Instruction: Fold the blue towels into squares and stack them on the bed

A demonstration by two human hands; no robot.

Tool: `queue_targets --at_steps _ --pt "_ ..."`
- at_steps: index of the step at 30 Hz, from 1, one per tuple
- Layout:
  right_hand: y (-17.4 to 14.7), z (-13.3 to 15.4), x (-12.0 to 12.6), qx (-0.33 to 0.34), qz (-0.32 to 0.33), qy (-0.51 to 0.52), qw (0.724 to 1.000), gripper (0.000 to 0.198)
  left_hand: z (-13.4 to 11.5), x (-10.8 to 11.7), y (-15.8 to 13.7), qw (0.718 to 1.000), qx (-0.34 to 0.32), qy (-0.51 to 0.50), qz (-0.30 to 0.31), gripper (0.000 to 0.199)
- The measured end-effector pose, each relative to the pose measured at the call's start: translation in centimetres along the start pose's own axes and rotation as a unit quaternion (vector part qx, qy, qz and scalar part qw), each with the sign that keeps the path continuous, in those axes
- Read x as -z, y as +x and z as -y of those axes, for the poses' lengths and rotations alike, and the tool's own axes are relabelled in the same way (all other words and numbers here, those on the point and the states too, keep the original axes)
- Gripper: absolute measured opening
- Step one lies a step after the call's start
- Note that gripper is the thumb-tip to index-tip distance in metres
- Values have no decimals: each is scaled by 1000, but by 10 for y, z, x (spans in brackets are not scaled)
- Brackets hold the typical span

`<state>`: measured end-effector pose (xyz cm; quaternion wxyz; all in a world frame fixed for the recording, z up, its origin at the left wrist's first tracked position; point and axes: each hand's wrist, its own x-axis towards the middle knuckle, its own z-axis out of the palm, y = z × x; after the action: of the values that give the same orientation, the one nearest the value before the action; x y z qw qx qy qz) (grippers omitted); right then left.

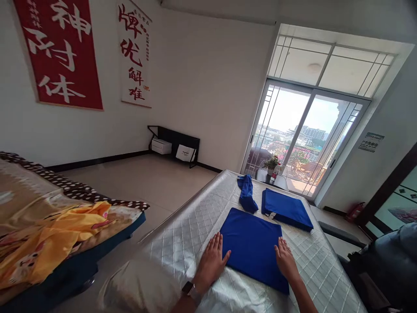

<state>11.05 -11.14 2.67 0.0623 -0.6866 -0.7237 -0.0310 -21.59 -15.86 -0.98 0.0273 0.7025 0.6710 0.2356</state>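
Note:
A blue cloth [252, 245], folded into a flat square, lies on the silvery quilted mattress cover [182, 234]. My left hand [211, 258], with a watch on its wrist, rests flat along the cloth's left edge, thumb over it. Along the right edge lies my right hand [286, 258], fingers stretched out and thumb touching the cloth. Just beyond, a stack of folded blue cloths [286, 208] sits to the right, a pale tag showing at its near left corner. Left of the stack is a crumpled blue cloth [246, 195].
On the left, a second bed [35, 208] bears a yellow printed cloth [61, 243]. A small dark table [260, 175] with a plant and a bottle [275, 172] stands past the mattress, before the glass door [289, 134]. A dark bulky object [391, 261] sits at right.

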Motion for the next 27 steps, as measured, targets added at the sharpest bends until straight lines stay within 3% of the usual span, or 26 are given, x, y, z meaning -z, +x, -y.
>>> queue_targets --at_steps 5,10,12,15,18,21,24,27 --pt "5 -2 -32 -7 5 -25 1000 62 3 0 0 1000 -6 12 9 79" --pt "5 -2 -38 -19 -5 1 1000 62 -10 4 11 999 15 42 10 78" --pt "5 -1 -36 -24 -7 11 1000 63 -33 4 20 999 -2 52 9 79" --pt "3 1 -33 -28 -8 18 999 63 -86 -6 34 994 -102 36 28 77" --pt "0 1 -31 -23 -6 21 1000 62 -143 -28 47 975 -216 -6 51 71" --pt "-2 -1 -31 -9 3 22 1000 60 -177 -52 55 960 -268 -31 68 66" --pt "-1 -1 -31 -22 9 24 999 60 -177 -66 59 965 -245 -36 83 70" --pt "2 0 -31 -35 10 23 999 63 -150 -66 63 976 -198 -25 82 77"
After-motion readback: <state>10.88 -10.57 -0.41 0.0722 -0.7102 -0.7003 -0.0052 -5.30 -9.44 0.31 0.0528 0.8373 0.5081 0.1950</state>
